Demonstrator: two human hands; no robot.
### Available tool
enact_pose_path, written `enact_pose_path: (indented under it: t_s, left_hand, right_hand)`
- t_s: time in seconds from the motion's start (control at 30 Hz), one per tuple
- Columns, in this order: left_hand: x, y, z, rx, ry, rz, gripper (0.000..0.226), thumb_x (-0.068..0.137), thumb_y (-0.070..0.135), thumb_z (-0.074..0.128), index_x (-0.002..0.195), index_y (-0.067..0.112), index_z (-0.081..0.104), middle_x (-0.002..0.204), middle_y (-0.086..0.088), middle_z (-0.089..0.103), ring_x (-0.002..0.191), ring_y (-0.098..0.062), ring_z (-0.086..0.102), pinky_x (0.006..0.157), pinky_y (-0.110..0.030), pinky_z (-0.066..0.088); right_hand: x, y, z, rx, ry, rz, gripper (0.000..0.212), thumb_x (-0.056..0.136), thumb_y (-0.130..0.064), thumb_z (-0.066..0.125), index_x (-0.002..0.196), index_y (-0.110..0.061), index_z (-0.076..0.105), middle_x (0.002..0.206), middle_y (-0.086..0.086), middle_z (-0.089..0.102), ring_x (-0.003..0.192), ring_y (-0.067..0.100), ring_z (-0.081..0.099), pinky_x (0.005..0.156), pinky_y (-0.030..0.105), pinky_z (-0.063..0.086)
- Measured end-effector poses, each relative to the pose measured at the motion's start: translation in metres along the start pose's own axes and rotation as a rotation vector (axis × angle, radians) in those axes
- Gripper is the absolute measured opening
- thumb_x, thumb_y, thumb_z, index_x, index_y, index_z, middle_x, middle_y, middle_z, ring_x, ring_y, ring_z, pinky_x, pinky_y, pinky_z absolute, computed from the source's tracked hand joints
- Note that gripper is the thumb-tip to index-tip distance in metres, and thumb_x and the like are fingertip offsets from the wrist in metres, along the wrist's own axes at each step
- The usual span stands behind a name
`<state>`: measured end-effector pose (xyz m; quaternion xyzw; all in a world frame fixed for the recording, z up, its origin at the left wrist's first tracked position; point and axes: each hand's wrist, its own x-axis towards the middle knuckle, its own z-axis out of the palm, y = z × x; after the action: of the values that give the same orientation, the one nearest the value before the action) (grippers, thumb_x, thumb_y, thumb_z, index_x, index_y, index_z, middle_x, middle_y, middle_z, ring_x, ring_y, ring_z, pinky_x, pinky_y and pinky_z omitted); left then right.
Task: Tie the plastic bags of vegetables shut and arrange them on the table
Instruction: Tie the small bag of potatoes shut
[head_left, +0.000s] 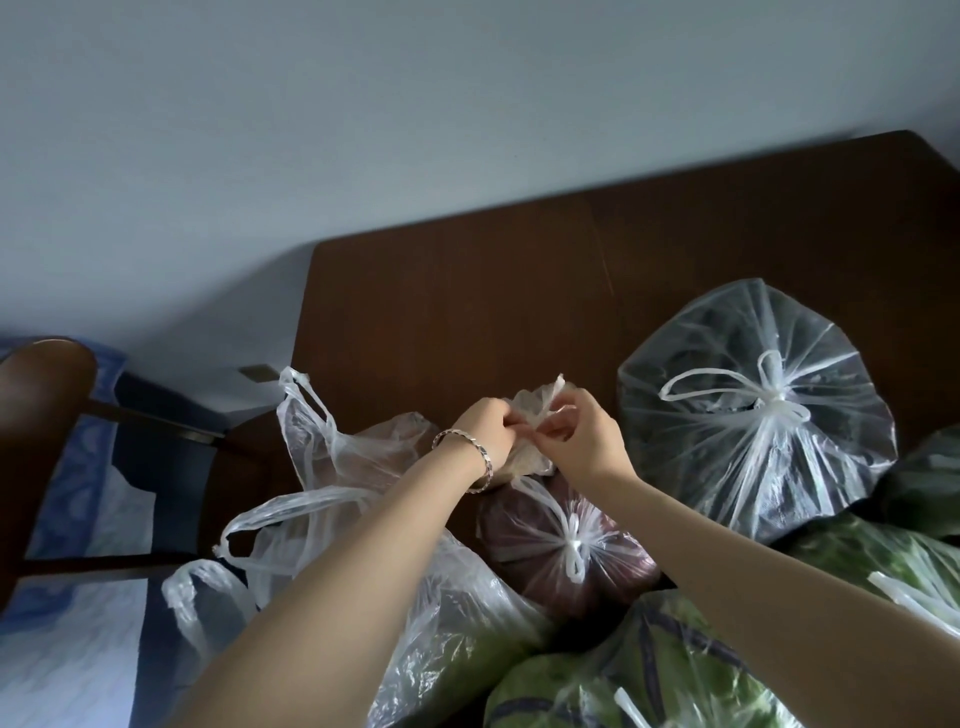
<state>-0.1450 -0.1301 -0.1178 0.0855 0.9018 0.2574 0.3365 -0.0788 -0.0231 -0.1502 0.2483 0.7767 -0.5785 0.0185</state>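
A small clear bag with pale contents (535, 410) sits mid-table. My left hand (485, 428), with a bracelet on the wrist, and my right hand (584, 434) both pinch its crumpled top between curled fingers. Just in front lies a knotted bag of reddish-purple vegetables (561, 551). To the right stands a large knotted bag with dark contents (753, 410). An untied bag with loose handles (332, 467) lies to the left under my forearm. Bags of green vegetables (639, 670) crowd the near edge.
The dark wooden table (467, 301) has bare surface behind the bags, up to the pale wall. A wooden chair with a dark seat (52, 405) stands off the table's left side. More green produce in plastic (893, 561) lies at the right.
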Motion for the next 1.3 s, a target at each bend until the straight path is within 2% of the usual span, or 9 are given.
enact_pose_path:
  t_s: [0.17, 0.33, 0.53, 0.7, 0.83, 0.93, 1.07, 1.2, 1.3]
  left_hand:
    - [-0.003, 0.001, 0.003, -0.017, -0.010, 0.010, 0.022, 0.090, 0.023, 0.056, 0.104, 0.011, 0.068, 0.105, -0.010, 0.067, 0.098, -0.024, 0.061, 0.080, -0.027, 0.042]
    - [-0.003, 0.001, 0.000, -0.147, 0.037, -0.061, 0.021, 0.085, 0.023, 0.063, 0.100, 0.010, 0.070, 0.101, -0.008, 0.068, 0.087, -0.017, 0.057, 0.075, -0.022, 0.037]
    - [-0.007, -0.002, 0.001, -0.238, 0.040, -0.078, 0.014, 0.084, 0.021, 0.066, 0.072, 0.014, 0.064, 0.063, 0.009, 0.053, 0.079, -0.012, 0.051, 0.058, -0.015, 0.036]
    - [-0.012, -0.008, 0.006, -0.196, 0.116, -0.026, 0.021, 0.082, 0.021, 0.067, 0.096, 0.005, 0.070, 0.099, -0.011, 0.071, 0.083, -0.015, 0.057, 0.067, -0.019, 0.037]
    - [-0.015, -0.013, 0.011, -0.223, 0.163, -0.011, 0.023, 0.081, 0.022, 0.067, 0.097, 0.006, 0.070, 0.099, -0.010, 0.071, 0.081, -0.010, 0.055, 0.066, -0.017, 0.036]
    - [-0.016, -0.015, 0.015, -0.246, 0.194, 0.011, 0.022, 0.082, 0.022, 0.067, 0.095, 0.005, 0.070, 0.097, -0.011, 0.071, 0.081, -0.013, 0.058, 0.064, -0.015, 0.035]
    - [-0.017, -0.017, 0.019, -0.247, 0.244, 0.053, 0.023, 0.083, 0.021, 0.066, 0.096, 0.003, 0.070, 0.097, -0.011, 0.071, 0.091, -0.022, 0.064, 0.074, -0.021, 0.042]
    - [-0.018, -0.018, 0.021, -0.284, 0.258, 0.092, 0.009, 0.083, 0.013, 0.065, 0.088, 0.007, 0.069, 0.071, 0.009, 0.059, 0.069, -0.005, 0.054, 0.060, -0.014, 0.037]
    - [-0.017, -0.018, 0.020, -0.379, 0.240, 0.039, 0.010, 0.081, 0.015, 0.068, 0.085, 0.006, 0.068, 0.063, 0.012, 0.053, 0.064, 0.000, 0.050, 0.057, -0.013, 0.039]
  right_hand:
    - [-0.004, 0.002, -0.002, 0.029, 0.019, 0.007, 0.032, 0.076, -0.010, 0.070, 0.091, -0.024, 0.045, 0.082, 0.000, 0.066, 0.071, 0.011, 0.060, 0.059, 0.016, 0.048]
    - [-0.007, 0.003, 0.000, -0.214, 0.037, -0.252, 0.012, 0.078, -0.006, 0.064, 0.084, -0.016, 0.065, 0.082, 0.005, 0.069, 0.077, 0.023, 0.062, 0.072, 0.038, 0.053]
    - [-0.001, -0.001, 0.003, -0.472, -0.083, -0.367, 0.027, 0.083, -0.004, 0.056, 0.107, -0.006, 0.067, 0.102, 0.018, 0.066, 0.094, 0.036, 0.060, 0.081, 0.039, 0.048]
    - [0.003, -0.005, 0.001, -0.429, -0.127, -0.248, 0.021, 0.083, -0.008, 0.056, 0.100, -0.005, 0.068, 0.097, 0.017, 0.062, 0.090, 0.030, 0.057, 0.070, 0.026, 0.036]
    - [-0.002, -0.003, -0.002, -0.283, -0.149, -0.214, 0.016, 0.080, -0.004, 0.059, 0.092, -0.004, 0.069, 0.089, 0.012, 0.065, 0.076, 0.016, 0.053, 0.070, 0.023, 0.042]
    - [-0.003, -0.004, -0.003, -0.149, -0.112, -0.153, 0.012, 0.078, -0.003, 0.063, 0.087, -0.009, 0.068, 0.074, -0.001, 0.061, 0.063, 0.002, 0.050, 0.059, 0.006, 0.040]
    - [0.001, -0.007, -0.009, 0.085, -0.115, -0.005, 0.021, 0.079, 0.000, 0.063, 0.073, -0.017, 0.051, 0.043, -0.012, 0.050, 0.040, -0.001, 0.040, 0.042, 0.009, 0.033]
    - [0.003, -0.012, -0.015, -0.056, -0.234, 0.043, 0.009, 0.080, -0.006, 0.063, 0.079, -0.015, 0.060, 0.065, -0.006, 0.059, 0.055, 0.005, 0.049, 0.051, 0.012, 0.039]
    - [-0.002, -0.010, -0.010, -0.206, -0.225, -0.098, 0.018, 0.077, -0.007, 0.065, 0.092, -0.014, 0.061, 0.077, -0.008, 0.061, 0.059, -0.001, 0.049, 0.056, 0.010, 0.039]
